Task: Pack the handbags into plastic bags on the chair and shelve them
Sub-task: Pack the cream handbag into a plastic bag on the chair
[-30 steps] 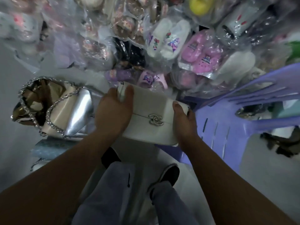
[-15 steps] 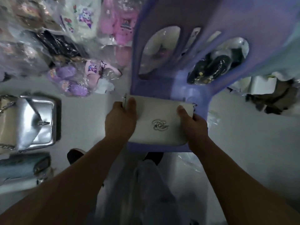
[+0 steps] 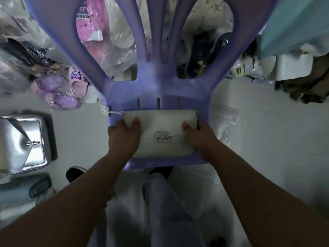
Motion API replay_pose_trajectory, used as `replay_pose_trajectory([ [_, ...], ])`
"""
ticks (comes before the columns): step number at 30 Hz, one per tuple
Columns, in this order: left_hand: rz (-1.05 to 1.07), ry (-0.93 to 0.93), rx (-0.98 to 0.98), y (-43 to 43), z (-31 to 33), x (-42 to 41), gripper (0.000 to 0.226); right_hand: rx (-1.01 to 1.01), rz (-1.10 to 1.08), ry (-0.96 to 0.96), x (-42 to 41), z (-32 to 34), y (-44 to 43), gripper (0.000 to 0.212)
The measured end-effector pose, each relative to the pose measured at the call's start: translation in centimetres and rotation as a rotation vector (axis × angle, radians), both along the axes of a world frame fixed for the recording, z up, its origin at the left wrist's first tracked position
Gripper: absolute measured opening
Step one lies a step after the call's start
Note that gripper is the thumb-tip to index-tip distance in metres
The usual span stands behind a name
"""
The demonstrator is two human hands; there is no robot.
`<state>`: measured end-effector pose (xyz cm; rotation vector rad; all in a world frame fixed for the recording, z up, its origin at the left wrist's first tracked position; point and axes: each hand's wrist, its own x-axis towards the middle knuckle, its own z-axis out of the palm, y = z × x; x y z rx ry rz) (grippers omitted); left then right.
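A white handbag [image 3: 161, 125] with a silver jewelled clasp lies flat over the seat of a purple plastic chair [image 3: 156, 90]. My left hand [image 3: 123, 138] grips its left end, thumb on top of the flap. Its right end is held the same way by my right hand [image 3: 201, 138]. A small tag and a bit of chain stick out at the bag's left corner. A clear plastic bag [image 3: 225, 122] hangs crumpled beside the chair's right edge.
A silver handbag [image 3: 26, 141] and a pale blue bag [image 3: 23, 189] lie on the floor at left. Bagged slippers [image 3: 57, 93] are piled behind and left of the chair. White boxes and dark clutter [image 3: 293, 68] sit at right. My legs stand against the chair's front.
I have turned right from the slipper pile to face the chair, and both hands have brought the white handbag down over the seat. The silver bag has slid to the left edge.
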<state>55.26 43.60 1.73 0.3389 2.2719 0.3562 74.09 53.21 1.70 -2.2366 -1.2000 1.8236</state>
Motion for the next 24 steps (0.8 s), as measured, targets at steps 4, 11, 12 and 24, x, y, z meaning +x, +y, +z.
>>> replay_pose_trajectory([
  [4,-0.036,0.007,-0.026,-0.2,-0.9,0.0,0.055,-0.013,-0.002,-0.004,0.1,-1.1,-0.3,0.043],
  [11,-0.07,0.001,-0.056,-0.1,-1.7,0.0,0.053,0.097,0.043,-0.082,-0.3,-2.2,-0.8,0.045],
  [12,-0.091,0.008,-0.06,0.0,-1.5,0.1,0.053,0.109,0.041,-0.088,-0.3,-2.3,-0.9,0.045],
  [24,-0.531,0.076,0.426,2.4,2.7,4.8,0.041,0.236,-0.056,-0.133,1.9,0.3,-1.6,0.042],
])
